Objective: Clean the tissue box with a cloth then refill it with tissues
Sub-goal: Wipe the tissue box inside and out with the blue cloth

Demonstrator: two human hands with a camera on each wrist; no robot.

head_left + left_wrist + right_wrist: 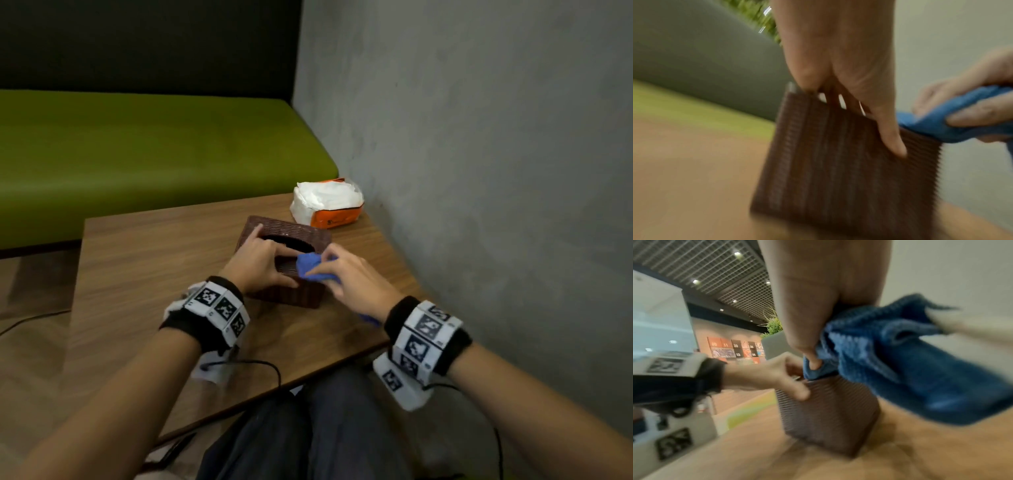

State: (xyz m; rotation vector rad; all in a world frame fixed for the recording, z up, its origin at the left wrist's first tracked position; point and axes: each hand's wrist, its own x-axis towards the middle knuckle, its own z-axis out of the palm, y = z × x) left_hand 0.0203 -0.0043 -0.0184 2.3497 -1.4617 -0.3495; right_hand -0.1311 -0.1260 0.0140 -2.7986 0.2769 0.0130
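Wiping tissue box [308, 236], cloth [310, 267] in right hand [352, 277]

Our left hand [262, 262] gripped the brown tissue box [301, 230]; our right hand [349, 275] pressed a blue cloth [310, 265] on its near right corner.

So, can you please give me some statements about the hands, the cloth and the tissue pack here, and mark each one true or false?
1. The right hand holds the blue cloth on top of the tissue box. True.
2. The left hand lies flat on the table. False: it grips the box.
3. The tissue pack lies beyond the box, near the wall. True.
4. Tissues stick out of the box opening. False: none show.
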